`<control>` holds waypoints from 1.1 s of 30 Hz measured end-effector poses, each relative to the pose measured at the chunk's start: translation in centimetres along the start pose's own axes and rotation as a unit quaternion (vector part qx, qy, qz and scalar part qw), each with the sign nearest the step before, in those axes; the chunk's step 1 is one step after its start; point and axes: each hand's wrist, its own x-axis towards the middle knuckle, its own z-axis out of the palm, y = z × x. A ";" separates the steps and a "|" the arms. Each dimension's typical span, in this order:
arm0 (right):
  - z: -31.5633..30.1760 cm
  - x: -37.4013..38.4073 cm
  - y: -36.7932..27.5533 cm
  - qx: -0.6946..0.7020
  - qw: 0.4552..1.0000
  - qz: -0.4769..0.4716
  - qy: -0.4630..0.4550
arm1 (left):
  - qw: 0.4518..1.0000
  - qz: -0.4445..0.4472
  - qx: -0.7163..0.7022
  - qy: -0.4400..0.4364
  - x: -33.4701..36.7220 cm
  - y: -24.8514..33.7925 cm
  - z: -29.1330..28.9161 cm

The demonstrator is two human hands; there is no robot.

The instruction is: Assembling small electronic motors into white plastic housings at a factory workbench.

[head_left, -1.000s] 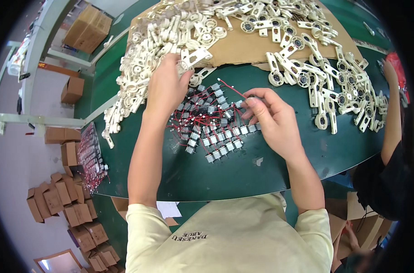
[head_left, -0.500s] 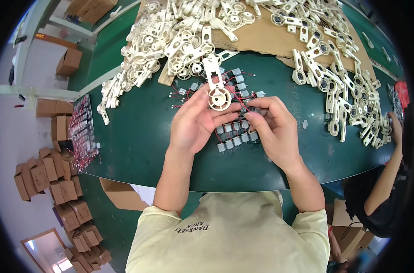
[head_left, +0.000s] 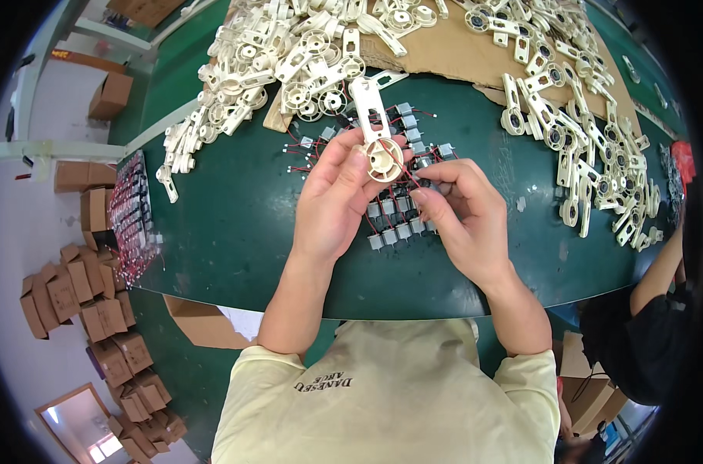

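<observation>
My left hand is closed on a cream plastic housing, a long slotted handle with a round spoked ring at its lower end. The thumb presses on the ring's side; the handle points away from me. Close by on the right, my right hand is closed in a pinch on a thin red wire, which runs across the ring. Whatever else sits between those fingertips is dark and hard to make out. Beneath both hands lie several small silver motors with red and black leads, partly covered by the fingers.
Cream housings are heaped at the far left. More housings with dark round inserts spread over the right, partly on a cardboard sheet. Wired motors in a clear bag lie at the left edge. A co-worker's arm shows at right.
My left hand has tilted the housing and brought its thumb onto the ring. The red wire now crosses the ring. At right, the co-worker's hand has drawn down from the housings.
</observation>
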 end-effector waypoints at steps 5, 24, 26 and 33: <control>-0.3 0.0 -0.4 0.055 0.996 0.061 -0.024 | 0.999 0.007 0.031 -0.042 -0.1 -0.8 -0.2; -2.1 0.6 -1.0 -0.048 0.992 0.107 -0.039 | 0.988 0.043 0.110 -0.101 -0.1 -2.0 -0.1; -2.0 0.5 -0.4 -0.020 0.997 0.074 -0.023 | 0.987 0.033 0.117 -0.106 -0.2 -2.1 0.0; -1.9 0.3 -0.4 0.105 0.985 0.136 -0.034 | 0.997 -0.005 0.003 -0.077 -0.1 -1.8 0.1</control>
